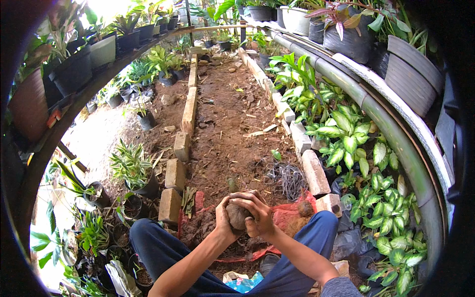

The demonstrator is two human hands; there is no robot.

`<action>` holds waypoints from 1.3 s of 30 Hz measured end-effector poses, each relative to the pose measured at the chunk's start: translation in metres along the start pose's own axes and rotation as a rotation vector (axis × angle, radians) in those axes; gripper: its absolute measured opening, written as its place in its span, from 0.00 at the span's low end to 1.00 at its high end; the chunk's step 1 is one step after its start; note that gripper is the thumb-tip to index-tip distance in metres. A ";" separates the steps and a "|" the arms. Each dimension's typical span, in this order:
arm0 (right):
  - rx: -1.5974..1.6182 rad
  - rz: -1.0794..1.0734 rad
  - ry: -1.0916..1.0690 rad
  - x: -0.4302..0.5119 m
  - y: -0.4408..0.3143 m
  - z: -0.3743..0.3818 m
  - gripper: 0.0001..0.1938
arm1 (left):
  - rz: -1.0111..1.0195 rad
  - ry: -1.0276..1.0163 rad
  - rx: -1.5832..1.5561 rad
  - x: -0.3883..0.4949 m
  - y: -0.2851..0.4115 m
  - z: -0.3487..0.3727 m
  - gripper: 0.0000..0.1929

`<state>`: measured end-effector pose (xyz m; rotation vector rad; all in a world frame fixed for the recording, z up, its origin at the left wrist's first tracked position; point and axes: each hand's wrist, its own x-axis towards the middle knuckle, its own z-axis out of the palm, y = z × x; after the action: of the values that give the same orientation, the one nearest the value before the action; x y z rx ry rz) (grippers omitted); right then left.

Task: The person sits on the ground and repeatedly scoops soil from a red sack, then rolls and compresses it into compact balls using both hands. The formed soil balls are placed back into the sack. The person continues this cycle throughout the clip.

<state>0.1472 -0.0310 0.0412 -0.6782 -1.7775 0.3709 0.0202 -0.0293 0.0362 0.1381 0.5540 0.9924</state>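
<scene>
Between my two hands, over my spread knees, is a rounded ball of dark soil [237, 216]. My left hand [223, 219] cups its left side and underside, while my right hand [256, 213] wraps over its top and right side. A small green shoot or stem [232, 184] shows just above the fingers; whether it joins the ball I cannot tell. Beneath the hands, loose dark soil [198, 228] lies on a red mesh sheet [285, 214]. A brown fibrous clump [305, 208] rests on the sheet's right part, near my right knee.
Rows of bricks [176, 174] and stone blocks [314, 172] edge the soil path [226, 130]. A tangle of thin dark strips [287, 180] lies ahead at the right. Potted plants [139, 182] stand at the left, variegated leafy plants [343, 130] at the right beneath a bamboo rail [386, 130].
</scene>
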 end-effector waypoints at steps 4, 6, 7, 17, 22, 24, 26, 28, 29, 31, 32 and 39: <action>-0.142 -0.035 0.091 0.003 0.000 -0.001 0.31 | -0.107 0.007 -0.090 -0.006 0.003 0.006 0.25; -0.163 -0.015 0.129 0.003 0.001 -0.003 0.31 | -0.116 0.049 -0.065 -0.004 0.006 0.006 0.22; -0.176 -0.006 0.158 0.003 0.001 -0.004 0.31 | -0.124 0.039 -0.089 -0.002 0.006 0.005 0.20; -0.065 0.123 0.330 0.012 0.023 -0.021 0.29 | 0.115 0.122 -0.124 -0.004 0.040 -0.003 0.24; -0.016 0.261 0.330 0.011 0.031 -0.026 0.31 | 0.287 -0.010 -0.163 -0.002 0.057 -0.004 0.27; 0.016 0.320 0.326 0.009 0.034 -0.026 0.32 | 0.343 -0.002 -0.238 -0.003 0.060 -0.008 0.24; 0.044 0.374 0.328 0.008 0.036 -0.024 0.32 | 0.280 -0.068 -0.284 -0.006 0.069 -0.014 0.24; 0.029 0.362 0.320 0.007 0.038 -0.023 0.31 | 0.274 -0.022 -0.276 -0.010 0.075 -0.020 0.22; 0.012 0.350 0.317 0.006 0.039 -0.022 0.31 | 0.290 -0.105 -0.230 -0.010 0.076 -0.022 0.23; 0.015 0.356 0.286 0.005 0.041 -0.020 0.30 | 0.328 -0.060 -0.188 -0.010 0.079 -0.025 0.24; -0.003 0.351 0.272 0.005 0.041 -0.019 0.30 | 0.328 -0.107 -0.196 -0.009 0.080 -0.026 0.25; 0.023 0.477 0.157 -0.001 0.049 -0.011 0.26 | 0.389 -0.064 -0.235 -0.005 0.083 -0.028 0.31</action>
<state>0.1708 0.0055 0.0163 -1.0868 -1.4495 0.6394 -0.0590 0.0088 0.0439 0.0680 0.3534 1.4191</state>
